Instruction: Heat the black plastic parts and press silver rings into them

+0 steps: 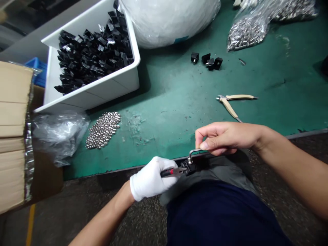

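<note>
Left hand: gloved hand (151,178) shut around pliers (171,172)
Right hand: bare hand (225,137) pinching a bent metal rod (193,152)
Held: one black block (188,169) at the pliers' tip, rod in it
White tub (116,87): heaped black blocks (94,58)
Green mat (166,112): four blocks (206,59)

The left hand (152,178), in a white glove, curls into a closed grip low in front of the body, with its bare forearm (107,215) angling up from the bottom edge of the view. The bare right hand (225,138) reaches in from the right, near the left hand, its fingertips (203,145) pinched together.
</note>
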`<state>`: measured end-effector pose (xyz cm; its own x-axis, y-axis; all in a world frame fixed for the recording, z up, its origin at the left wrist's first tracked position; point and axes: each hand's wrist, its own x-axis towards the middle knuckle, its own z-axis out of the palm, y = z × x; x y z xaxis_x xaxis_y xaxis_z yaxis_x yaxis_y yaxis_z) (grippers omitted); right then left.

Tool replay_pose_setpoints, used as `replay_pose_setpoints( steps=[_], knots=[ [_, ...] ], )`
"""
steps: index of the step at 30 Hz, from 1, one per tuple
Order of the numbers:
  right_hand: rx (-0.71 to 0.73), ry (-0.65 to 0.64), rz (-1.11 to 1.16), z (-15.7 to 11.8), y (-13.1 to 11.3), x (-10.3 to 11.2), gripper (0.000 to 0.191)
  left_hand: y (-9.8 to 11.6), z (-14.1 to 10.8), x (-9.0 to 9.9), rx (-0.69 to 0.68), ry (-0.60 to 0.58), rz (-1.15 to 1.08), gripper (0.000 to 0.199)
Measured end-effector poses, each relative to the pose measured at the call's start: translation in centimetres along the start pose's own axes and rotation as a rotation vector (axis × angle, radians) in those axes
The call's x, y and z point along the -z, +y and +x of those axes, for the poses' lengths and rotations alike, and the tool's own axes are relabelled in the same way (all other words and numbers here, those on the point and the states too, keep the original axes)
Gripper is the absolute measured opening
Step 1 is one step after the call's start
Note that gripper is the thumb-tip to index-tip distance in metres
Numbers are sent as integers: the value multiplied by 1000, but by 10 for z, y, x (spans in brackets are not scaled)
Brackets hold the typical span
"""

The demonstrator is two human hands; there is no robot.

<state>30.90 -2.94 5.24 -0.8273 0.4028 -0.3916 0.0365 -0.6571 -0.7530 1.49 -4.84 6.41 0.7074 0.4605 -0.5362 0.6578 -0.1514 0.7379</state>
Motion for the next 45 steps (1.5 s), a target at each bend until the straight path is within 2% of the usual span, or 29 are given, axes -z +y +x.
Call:
replay_pose_setpoints(
  steps=[3,7,13,20,27,30,38,45],
  knots=[
    [0,19,1,-1,3,-1,23,0,0,-3,17,21,-18,20],
    [25,109,-19,-4,4,-6,27,2,-1,-6,59,70,-13,14],
    [157,208,-24,-4,8,-17,28,6,-1,-6,68,143,9,17],
    [221,185,35,0,24,-17,27,5,-1,-15,94,187,-29,17],
    [333,210,381,16,28,-27,20,8,11,-31,93,433,-107,32],
    [374,211,409,21,27,-30,17,11,16,-31,81,471,-134,34],
    [310,259,430,23,27,-29,19,11,17,-25,91,476,-114,36],
    [291,328,489,25,22,-40,18,8,17,-27,127,506,-168,43]
  ],
)
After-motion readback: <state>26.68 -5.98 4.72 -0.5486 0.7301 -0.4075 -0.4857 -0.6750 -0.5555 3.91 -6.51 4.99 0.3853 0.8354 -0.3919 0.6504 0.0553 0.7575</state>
